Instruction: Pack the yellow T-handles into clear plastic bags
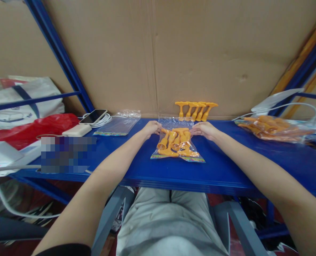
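Two hands at clear bag of orange pieces, mid tabletop: left hand and right hand fingers pinching bag's far corners. Five loose pieces just behind bag. Risk: open mouth tips, pieces spill; film slips from pinch.

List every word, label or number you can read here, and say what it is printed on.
None can be read.
White bag on the left: dark print, too blurred to read.
Clear bag of orange parts between the left hand and right hand: coloured bottom strip, too small.
Empty bags: the same strip, unreadable.
One patch by the phone is pixelated.
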A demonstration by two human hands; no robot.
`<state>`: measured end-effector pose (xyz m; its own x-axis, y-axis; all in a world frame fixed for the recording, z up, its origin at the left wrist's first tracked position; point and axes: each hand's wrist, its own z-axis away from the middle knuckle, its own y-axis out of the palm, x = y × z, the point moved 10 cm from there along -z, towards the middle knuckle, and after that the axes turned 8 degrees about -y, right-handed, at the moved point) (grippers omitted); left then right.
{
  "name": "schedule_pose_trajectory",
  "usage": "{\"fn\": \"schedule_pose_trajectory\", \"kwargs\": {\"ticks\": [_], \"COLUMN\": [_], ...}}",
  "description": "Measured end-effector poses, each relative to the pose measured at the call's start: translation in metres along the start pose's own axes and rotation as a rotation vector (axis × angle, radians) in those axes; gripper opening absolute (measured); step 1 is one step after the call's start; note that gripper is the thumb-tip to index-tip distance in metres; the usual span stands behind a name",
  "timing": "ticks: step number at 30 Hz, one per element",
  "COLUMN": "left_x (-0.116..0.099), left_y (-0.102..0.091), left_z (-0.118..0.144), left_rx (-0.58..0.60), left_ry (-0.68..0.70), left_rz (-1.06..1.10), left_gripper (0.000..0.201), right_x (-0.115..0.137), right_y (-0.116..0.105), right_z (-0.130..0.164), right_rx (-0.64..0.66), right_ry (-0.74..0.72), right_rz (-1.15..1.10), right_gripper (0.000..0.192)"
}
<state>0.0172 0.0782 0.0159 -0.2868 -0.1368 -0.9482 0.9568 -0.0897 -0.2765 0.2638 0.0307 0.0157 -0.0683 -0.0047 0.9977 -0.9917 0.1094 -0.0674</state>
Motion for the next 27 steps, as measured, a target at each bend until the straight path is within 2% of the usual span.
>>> {"fn": "schedule_pose_trajectory", "kwargs": {"ticks": [4, 9, 13, 20, 27], "left_x": [0.002, -0.001, 0.000, -0.006, -0.008], "left_y": [0.003, 0.012, 0.013, 0.009, 0.012], "left_z": [0.001, 0.004, 0.005, 0.005, 0.006], "left_rx": [0.066, 0.220, 0.213, 0.155, 0.237], "left_ry": [-0.014, -0.001, -0.021, 0.001, 0.070], "left_rz": [0.079, 0.166, 0.173, 0.141, 0.118], "left_gripper": [0.020, 0.019, 0.016, 0.014, 0.016], "right_x": [-0.002, -0.006, -0.007, -0.002, -0.004], "right_y": [0.003, 0.015, 0.017, 0.011, 0.011], "right_z": [0.003, 0.004, 0.001, -0.004, -0.011], "right_rx": [0.027, 0.113, 0.147, 0.123, 0.211], "right_ry": [0.055, 0.061, 0.012, -0.044, -0.098], "right_rz": [-0.068, -0.129, -0.082, -0.055, -0.078], "right_gripper": [0.026, 0.027, 0.020, 0.029, 0.022]}}
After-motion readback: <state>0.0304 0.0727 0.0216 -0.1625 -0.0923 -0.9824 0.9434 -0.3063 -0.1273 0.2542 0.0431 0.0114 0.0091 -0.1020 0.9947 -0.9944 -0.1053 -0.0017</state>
